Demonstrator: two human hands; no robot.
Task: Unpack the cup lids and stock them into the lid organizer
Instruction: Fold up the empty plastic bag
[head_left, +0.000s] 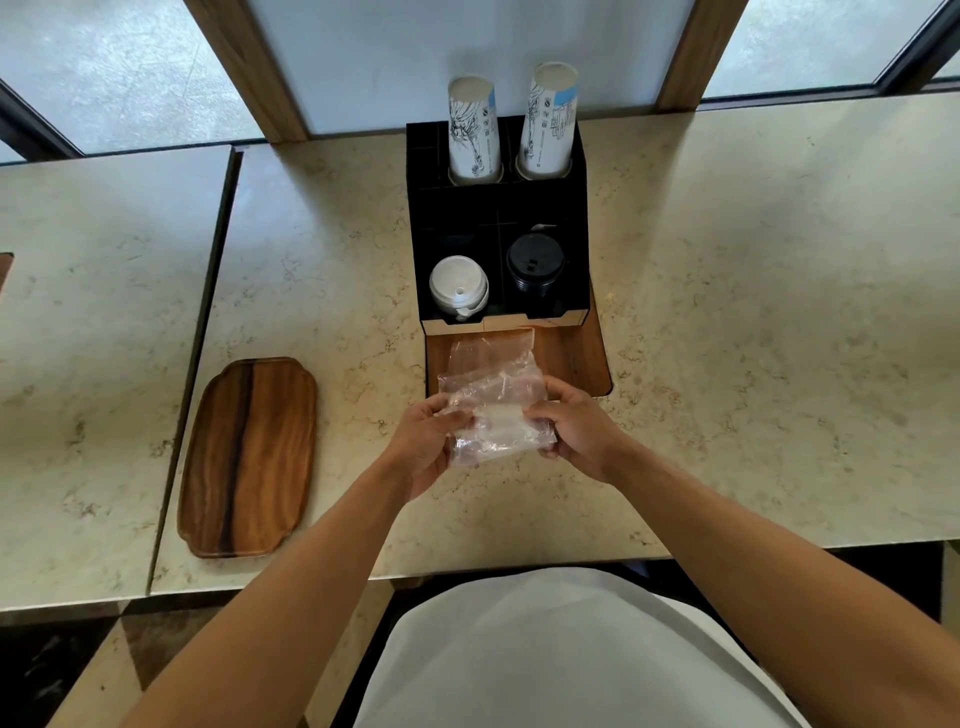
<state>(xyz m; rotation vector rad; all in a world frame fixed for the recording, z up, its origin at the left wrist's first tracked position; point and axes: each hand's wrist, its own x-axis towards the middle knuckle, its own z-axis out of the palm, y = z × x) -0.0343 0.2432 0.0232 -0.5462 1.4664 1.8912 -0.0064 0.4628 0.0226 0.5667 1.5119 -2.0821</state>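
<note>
Both my hands hold a crumpled clear plastic bag (493, 395) just above the counter, in front of the organizer. My left hand (426, 441) pinches its left side and my right hand (576, 426) grips its right side. I cannot tell whether any lids are inside the bag. The black lid organizer (498, 218) stands behind it. A stack of white lids (458, 286) fills its front left compartment. A stack of black lids (535, 265) fills the front right one.
Two stacks of white printed paper cups (472, 130) (550, 119) stand in the organizer's back holes. A wooden board (576, 353) lies under the organizer's front. An oval wooden tray (249, 457) lies on the marble counter (753, 312) at the left. Windows run along the far edge.
</note>
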